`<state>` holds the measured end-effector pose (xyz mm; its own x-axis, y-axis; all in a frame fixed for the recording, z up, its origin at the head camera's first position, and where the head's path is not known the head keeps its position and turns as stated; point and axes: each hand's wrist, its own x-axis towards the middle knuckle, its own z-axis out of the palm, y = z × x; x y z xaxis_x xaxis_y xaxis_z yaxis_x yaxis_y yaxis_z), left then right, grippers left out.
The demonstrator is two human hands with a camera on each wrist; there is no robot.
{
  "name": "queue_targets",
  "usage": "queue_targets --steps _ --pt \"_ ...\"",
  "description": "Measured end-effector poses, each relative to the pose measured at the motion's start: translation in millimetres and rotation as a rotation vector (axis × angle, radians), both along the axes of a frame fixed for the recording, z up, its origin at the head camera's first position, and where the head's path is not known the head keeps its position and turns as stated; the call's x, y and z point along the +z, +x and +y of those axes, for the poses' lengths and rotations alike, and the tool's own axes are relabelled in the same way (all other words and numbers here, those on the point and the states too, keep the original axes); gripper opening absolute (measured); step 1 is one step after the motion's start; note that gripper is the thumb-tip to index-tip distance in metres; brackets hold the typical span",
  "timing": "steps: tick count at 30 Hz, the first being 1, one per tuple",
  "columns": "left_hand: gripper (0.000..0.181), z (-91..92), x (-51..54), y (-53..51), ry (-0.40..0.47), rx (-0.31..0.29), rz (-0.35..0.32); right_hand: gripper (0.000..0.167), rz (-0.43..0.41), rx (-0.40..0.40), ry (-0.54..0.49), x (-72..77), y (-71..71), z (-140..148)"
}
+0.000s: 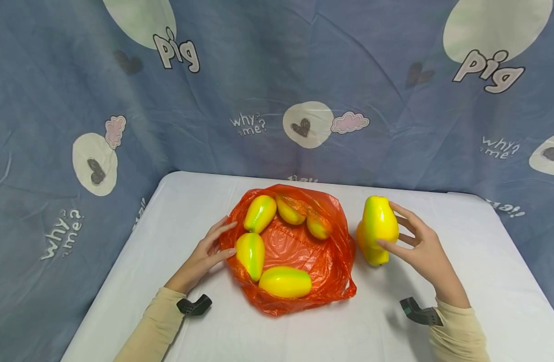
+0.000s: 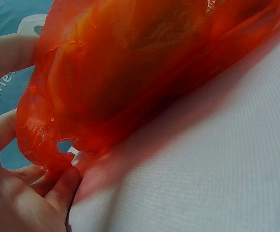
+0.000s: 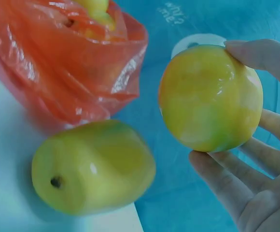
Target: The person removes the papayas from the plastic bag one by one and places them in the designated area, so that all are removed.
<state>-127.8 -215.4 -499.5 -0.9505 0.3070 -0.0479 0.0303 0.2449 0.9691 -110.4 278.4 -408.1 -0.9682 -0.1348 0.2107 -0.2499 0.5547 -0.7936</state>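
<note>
An open red plastic bag (image 1: 291, 246) lies on the white table with several yellow-green fruits inside, one of them (image 1: 286, 282) along its near side. My left hand (image 1: 204, 259) holds the bag's left rim; in the left wrist view the fingers (image 2: 65, 188) touch the thin red plastic (image 2: 106, 87). To the right of the bag, my right hand (image 1: 423, 246) grips a yellow-green fruit (image 1: 380, 221) between thumb and fingers, raised above the table. Another fruit (image 3: 94, 166) lies on the table below it, partly hidden in the head view.
The white table (image 1: 476, 261) reaches back to a blue printed cloth (image 1: 258, 65) that hangs behind it and along the left side. A black band piece (image 1: 194, 305) is at the left wrist, and another (image 1: 420, 311) at the right.
</note>
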Motion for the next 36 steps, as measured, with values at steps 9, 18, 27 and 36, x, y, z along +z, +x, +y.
queue_targets --steps 9,18,27,36 --pt "0.063 0.2 1.3 0.9 0.008 0.002 -0.005 0.082 -0.041 -0.042 0.036 -5.4 5.2 17" --pt "0.063 0.2 0.3 0.2 -0.002 0.004 -0.011 0.083 -0.045 -0.079 0.044 -11.5 10.0 39" --pt "0.064 0.4 -0.1 -0.2 -0.022 0.010 -0.008 0.083 -0.064 -0.089 0.057 -21.7 10.2 55" --pt "0.063 -0.4 0.5 0.2 -0.025 0.011 -0.007 0.084 -0.125 -0.079 0.079 -30.6 6.7 66"
